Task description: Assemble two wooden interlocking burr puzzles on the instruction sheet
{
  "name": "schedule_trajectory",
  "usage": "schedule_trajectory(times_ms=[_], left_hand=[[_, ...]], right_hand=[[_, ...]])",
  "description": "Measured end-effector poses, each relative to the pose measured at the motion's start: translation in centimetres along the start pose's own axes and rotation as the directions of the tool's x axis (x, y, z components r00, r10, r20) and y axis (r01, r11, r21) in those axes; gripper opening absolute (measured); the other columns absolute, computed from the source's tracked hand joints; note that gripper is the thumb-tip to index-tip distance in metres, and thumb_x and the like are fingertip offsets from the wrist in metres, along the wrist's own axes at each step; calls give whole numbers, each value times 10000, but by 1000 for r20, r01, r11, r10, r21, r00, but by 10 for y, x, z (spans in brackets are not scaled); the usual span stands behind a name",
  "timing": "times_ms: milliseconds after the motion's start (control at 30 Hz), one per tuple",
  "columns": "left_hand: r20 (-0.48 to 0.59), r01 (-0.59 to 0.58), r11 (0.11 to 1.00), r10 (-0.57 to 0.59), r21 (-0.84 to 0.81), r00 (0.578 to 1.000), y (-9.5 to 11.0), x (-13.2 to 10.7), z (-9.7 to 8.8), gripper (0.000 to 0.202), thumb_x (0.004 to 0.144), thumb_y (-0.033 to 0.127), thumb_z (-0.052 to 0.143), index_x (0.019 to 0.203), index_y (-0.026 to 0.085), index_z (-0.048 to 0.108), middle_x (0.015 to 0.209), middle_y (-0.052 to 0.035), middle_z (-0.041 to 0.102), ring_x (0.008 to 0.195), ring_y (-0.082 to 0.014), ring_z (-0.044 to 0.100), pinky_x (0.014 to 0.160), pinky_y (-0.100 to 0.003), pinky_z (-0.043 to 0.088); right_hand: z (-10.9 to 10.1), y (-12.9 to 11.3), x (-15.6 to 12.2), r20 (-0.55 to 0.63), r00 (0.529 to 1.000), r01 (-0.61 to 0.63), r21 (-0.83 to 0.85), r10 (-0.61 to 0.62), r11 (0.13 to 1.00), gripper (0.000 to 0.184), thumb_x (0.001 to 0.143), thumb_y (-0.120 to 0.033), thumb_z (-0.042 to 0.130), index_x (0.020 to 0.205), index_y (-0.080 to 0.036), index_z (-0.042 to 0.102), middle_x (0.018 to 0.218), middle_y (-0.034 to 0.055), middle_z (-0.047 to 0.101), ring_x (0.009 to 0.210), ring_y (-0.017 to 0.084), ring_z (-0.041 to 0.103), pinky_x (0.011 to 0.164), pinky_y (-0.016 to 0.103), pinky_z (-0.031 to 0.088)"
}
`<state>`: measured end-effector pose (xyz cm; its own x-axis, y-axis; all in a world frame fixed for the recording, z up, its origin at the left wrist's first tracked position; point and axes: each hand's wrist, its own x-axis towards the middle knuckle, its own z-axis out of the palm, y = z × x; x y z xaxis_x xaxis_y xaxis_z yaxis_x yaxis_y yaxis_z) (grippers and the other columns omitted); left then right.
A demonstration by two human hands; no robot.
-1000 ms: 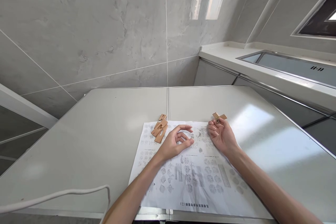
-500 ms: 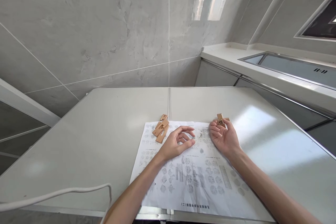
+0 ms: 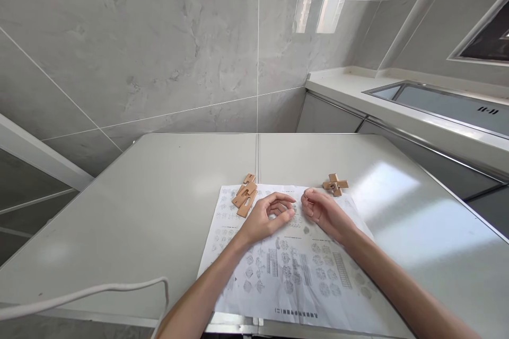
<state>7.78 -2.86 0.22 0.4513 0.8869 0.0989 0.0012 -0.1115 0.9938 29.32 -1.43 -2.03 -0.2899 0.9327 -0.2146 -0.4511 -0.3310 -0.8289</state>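
Observation:
My left hand (image 3: 272, 215) rests over the printed sheet (image 3: 286, 304), fingers curved and thumb apart, with nothing seen between them. Close by on its left lies a small overlapping pile of flat wooden puzzle pieces with cut-out notches (image 3: 245, 197), partly on the sheet's upper left corner. My right hand (image 3: 324, 214) hovers near the left fingertips, its fingers curled in and the thumb close to them; no object shows in it. Beyond it, at the sheet's upper right edge, a cross-shaped wooden puzzle assembly (image 3: 334, 185) with a dark mark stands apart from both hands.
The sheet lies on a pale table (image 3: 119, 222) with a seam down its middle. A white cable (image 3: 99, 288) crosses the table's front left. Grey tiled wall (image 3: 159, 63) rises behind, and a white counter with an inset sink (image 3: 437, 100) runs along the right.
My right hand has let go of the cross-shaped wooden assembly, which stays at the sheet's edge, and has moved left toward my left hand. The left hand has hardly moved.

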Motion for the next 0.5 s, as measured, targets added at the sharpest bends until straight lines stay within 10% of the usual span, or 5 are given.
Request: schedule_trajectory(times_ms=[133,267,500], left_hand=[[-188,-68,968,115,241,975,4,1,-6,149,956,318,640,1020,201,705,907,-50,725,812,-176,667,818,-342,554],[-364,-7,748,331,663,871,-4,4,-19,82,961,259,608,1003,248,678,1054,-41,720,1102,-249,632,1008,-442,507],[-443,258,469,343,845,828,-26,4,-37,436,888,268,689,1287,241,514,1320,-114,614,1206,-323,576,1028,-517,481]], right_hand=[[2,0,-3,39,999,-14,-66,16,998,303,862,-390,825,776,-190,615,750,2,568,585,102,466,480,222,383],[1,-1,-3,54,998,-34,-96,40,995,300,880,-396,813,776,-195,616,764,0,572,599,107,476,499,235,390],[2,-2,-3,79,995,-46,-141,58,989,301,911,-416,785,802,-198,608,758,-1,587,589,107,469,522,246,396]])
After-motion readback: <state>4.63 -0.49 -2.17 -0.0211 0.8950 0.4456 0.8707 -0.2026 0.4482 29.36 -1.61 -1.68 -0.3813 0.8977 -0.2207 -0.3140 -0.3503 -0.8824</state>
